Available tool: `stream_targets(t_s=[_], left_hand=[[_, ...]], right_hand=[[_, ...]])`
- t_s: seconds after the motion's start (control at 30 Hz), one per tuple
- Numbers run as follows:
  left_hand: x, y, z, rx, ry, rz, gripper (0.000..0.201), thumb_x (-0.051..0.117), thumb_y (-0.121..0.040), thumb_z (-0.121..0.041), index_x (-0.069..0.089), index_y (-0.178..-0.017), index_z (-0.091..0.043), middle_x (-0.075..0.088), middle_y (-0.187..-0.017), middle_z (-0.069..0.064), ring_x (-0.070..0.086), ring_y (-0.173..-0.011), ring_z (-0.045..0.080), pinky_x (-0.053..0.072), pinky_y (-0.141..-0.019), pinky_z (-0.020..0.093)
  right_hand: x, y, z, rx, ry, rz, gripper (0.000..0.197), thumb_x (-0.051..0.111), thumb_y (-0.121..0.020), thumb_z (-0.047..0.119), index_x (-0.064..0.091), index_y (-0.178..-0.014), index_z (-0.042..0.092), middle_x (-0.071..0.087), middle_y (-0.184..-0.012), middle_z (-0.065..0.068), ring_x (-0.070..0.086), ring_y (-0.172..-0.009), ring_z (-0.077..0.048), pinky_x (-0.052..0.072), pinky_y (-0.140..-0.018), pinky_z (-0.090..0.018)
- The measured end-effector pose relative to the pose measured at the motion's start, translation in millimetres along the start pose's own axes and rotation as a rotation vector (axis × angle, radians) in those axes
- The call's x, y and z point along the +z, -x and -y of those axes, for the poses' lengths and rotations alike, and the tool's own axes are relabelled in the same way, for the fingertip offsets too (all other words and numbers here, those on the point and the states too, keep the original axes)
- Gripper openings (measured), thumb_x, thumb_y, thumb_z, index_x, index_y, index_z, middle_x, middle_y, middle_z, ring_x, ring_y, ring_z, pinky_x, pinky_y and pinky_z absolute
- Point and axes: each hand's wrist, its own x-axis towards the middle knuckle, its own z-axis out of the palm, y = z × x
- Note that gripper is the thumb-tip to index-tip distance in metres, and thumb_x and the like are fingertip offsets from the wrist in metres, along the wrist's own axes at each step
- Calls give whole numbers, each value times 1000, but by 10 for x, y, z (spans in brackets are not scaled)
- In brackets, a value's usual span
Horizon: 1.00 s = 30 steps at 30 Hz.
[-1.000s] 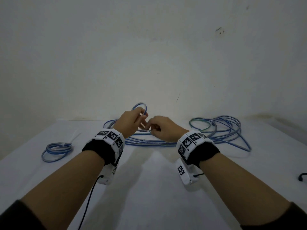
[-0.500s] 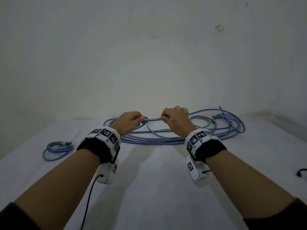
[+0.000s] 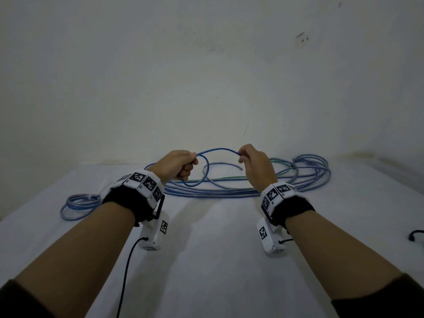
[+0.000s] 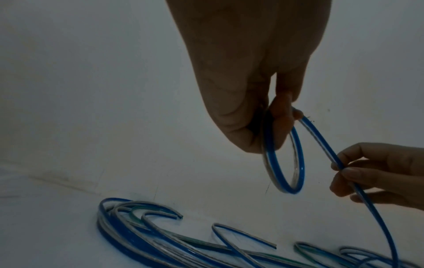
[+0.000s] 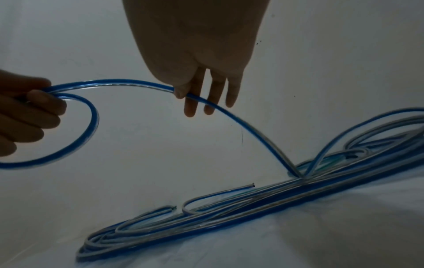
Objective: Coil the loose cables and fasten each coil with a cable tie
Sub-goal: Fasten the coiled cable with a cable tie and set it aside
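The hands are raised above the desk [image 3: 218, 260], apart from each other, joined by a short arc of blue cable [image 3: 219, 149]. The left hand [image 3: 175, 165] is curled into a fist around a small loop [image 4: 284, 159] of that cable; in the left wrist view the loop hangs below the fingers [image 4: 281, 116], which close on its top where the strand crosses itself. The right hand [image 3: 255, 165] pinches the same cable between thumb and forefinger, while its other fingers [image 5: 212, 94] hang down straighter behind the strand in the right wrist view. From that pinch the cable drops steeply to the desk and runs into the loose cables [image 3: 241, 191].

That pile lies on the desk just beyond the hands, near the wall [image 3: 206, 76]. It is a long, flat tangle of blue and clear strands with a greenish one among them, widening into rounder loops on the right side. Two cut ends stick out of it: one curves up near the middle, another lies lower at the left part of the pile.

Well off to the left on the desk sits a small coil [image 3: 79, 203] of the same blue cable, with a pale cable tie [image 3: 93, 197] across it. Whether that tie is pulled tight I cannot tell. At the right edge of the desk a dark cord [image 3: 416, 235] shows.
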Motion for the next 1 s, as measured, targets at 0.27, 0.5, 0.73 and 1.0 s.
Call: stream_targets(t_s=[0.27,0.5,0.73,1.0], left_hand=[[-37,56,-33,64,84,-89,33,37,-101,-25,41,-70,-13,34,-41,-9,29,-35,4,31,-37,14],[-58,34,-10,-51,195,-48,37,29,-100,-20,53,-74,-7,32,-46,-7,25,-39,7,25,-40,18],[-48,83,-23,23,371,86,28,28,-100,-16,48,-81,-12,42,-51,-5,35,-41,7,38,-44,19],[-127,38,-24,49,488,-39,31,26,-100,-16,44,-75,-14,31,-46,-9,25,-38,4,27,-42,17]], right_hand=[[35,21,-81,17,-86,17,16,41,-97,10,55,-98,1,59,-88,-11,51,-77,-20,39,-68,-27],[38,28,-54,-17,-128,-62,20,39,-96,3,59,-102,1,54,-81,-4,47,-73,-15,35,-62,-15],[139,-21,-85,1,-44,2,26,38,-98,4,62,-106,0,55,-90,-19,47,-79,-20,27,-64,-17],[114,23,-55,144,-3,-61,20,39,-99,16,54,-99,2,57,-83,-11,53,-72,-24,43,-63,-33]])
